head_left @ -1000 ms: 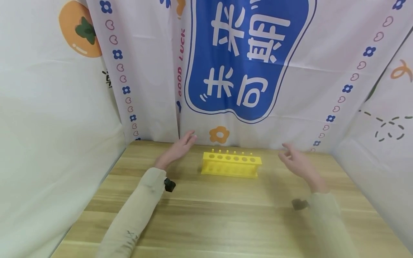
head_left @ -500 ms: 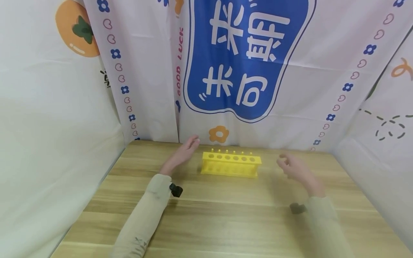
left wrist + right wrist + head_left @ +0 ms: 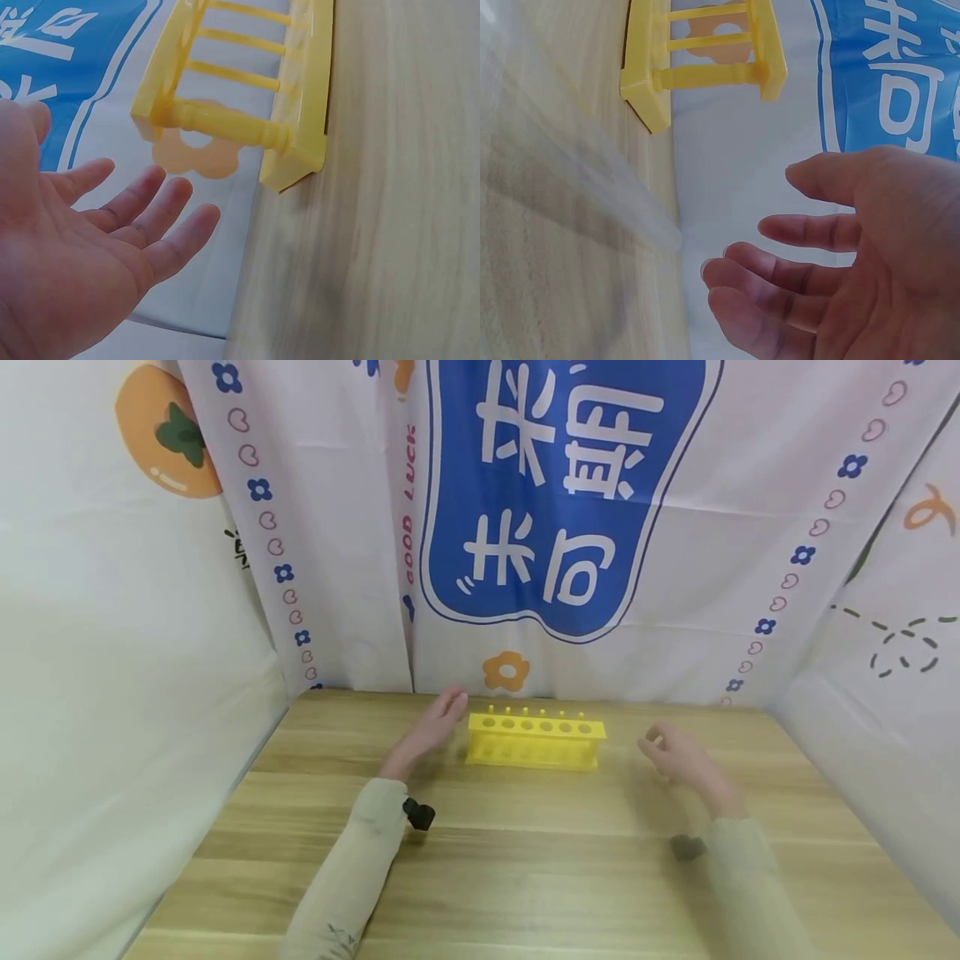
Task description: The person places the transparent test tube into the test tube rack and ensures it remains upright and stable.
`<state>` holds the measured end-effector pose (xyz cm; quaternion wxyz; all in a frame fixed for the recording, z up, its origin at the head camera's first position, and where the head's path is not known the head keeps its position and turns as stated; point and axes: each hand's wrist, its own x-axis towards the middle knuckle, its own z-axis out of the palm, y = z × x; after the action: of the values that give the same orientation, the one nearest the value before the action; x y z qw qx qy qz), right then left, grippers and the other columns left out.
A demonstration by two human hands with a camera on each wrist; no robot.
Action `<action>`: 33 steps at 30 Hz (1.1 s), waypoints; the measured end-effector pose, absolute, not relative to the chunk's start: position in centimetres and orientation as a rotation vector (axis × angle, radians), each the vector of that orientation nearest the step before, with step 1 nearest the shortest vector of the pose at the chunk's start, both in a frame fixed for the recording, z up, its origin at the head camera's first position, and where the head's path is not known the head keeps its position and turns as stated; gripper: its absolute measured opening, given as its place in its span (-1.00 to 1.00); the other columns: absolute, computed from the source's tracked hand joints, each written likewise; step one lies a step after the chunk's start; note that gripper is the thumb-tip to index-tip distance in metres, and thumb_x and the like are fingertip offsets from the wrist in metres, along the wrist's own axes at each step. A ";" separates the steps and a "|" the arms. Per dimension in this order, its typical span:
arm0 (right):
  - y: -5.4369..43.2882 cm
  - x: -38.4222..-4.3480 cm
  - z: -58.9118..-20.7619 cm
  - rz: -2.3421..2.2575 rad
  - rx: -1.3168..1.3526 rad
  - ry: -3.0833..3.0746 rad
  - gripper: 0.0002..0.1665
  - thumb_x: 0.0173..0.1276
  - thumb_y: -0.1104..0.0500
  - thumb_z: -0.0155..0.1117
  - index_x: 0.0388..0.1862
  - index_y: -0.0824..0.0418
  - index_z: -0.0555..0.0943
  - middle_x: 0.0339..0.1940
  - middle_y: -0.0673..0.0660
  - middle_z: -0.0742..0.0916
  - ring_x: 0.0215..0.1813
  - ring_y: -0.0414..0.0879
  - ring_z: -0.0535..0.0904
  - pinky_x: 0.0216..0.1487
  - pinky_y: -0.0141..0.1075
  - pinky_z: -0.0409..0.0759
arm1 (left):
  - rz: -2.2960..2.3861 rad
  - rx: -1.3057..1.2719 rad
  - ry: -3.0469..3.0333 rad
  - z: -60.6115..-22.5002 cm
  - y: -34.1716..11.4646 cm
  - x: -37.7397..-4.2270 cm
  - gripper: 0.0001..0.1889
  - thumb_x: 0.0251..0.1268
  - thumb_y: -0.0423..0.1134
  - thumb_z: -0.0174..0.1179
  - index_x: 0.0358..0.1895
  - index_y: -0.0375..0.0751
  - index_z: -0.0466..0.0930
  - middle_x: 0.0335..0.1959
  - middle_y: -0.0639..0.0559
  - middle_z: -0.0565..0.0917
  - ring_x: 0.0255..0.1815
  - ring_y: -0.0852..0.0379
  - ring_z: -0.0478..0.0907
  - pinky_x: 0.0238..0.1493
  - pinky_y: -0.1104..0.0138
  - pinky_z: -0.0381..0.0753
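A yellow test tube rack point(image 3: 534, 750) stands upright on the wooden table, with a row of round holes on top and short pegs behind. No tubes show in its holes. At its left end my left hand point(image 3: 435, 725) hovers, palm facing the rack, fingers relaxed and holding nothing. Off the rack's right end is my right hand point(image 3: 681, 758), fingers loosely bent and nothing between them. In the right wrist view a see-through, tube-like shape point(image 3: 619, 176) with a rounded tip crosses over the wood, apart from the fingers.
The wooden table point(image 3: 510, 885) stretches in front of the rack. A printed white cloth point(image 3: 720, 610) hangs along the back edge, close behind the rack. White cloth walls point(image 3: 135, 693) border both sides. A small black camera point(image 3: 418, 814) sits on the left wrist.
My left hand has come slightly right and nearer, closer to the rack's left end. My right hand has lowered towards the table, its fingers more bent. The rack stays put.
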<state>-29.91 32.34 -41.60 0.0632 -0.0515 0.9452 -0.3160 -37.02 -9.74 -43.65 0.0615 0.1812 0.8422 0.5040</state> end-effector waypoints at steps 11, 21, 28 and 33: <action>32.4 -30.8 -42.9 -0.944 -0.090 2.824 -0.50 0.54 0.05 0.00 0.19 0.46 0.33 -0.12 0.48 0.66 -0.41 0.10 0.65 -0.40 -0.11 0.69 | 1.564 0.535 2.497 -44.7 -8.9 -36.8 -0.31 0.53 0.28 -0.30 0.52 -0.07 0.08 0.52 -0.18 0.20 0.49 -0.21 0.21 0.47 -0.12 0.22; 32.5 -30.9 -43.5 -0.925 -0.051 2.814 -0.47 0.53 0.05 0.01 0.22 0.46 0.32 -0.24 0.35 0.66 -0.44 0.04 0.62 -0.44 -0.16 0.66 | 1.543 0.544 2.529 -45.2 -8.3 -36.8 -0.34 0.54 0.24 -0.27 0.45 -0.15 0.22 0.44 -0.18 0.34 0.46 -0.18 0.28 0.46 -0.07 0.27; 32.6 -30.9 -43.8 -0.880 -0.021 2.828 -0.48 0.52 0.03 0.03 0.22 0.42 0.33 -0.23 0.32 0.66 -0.42 0.02 0.59 -0.44 -0.18 0.63 | 1.541 0.561 2.537 -45.6 -8.2 -36.5 -0.44 0.58 0.14 -0.23 0.42 -0.12 0.27 0.41 -0.16 0.38 0.42 -0.16 0.32 0.44 -0.06 0.30; 32.4 -31.0 -43.8 -0.799 -0.058 2.837 -0.45 0.53 0.02 0.01 0.24 0.44 0.33 -0.20 0.36 0.66 -0.34 0.03 0.61 -0.38 -0.17 0.63 | 1.529 0.539 2.532 -45.6 -8.1 -36.4 -0.46 0.58 0.11 -0.18 0.42 -0.12 0.27 0.40 -0.15 0.39 0.39 -0.16 0.35 0.39 -0.08 0.36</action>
<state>-30.96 32.39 -43.82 0.0966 -0.0194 0.9579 -0.2698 -36.38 -8.12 -45.58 0.0675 0.1790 0.8403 0.5073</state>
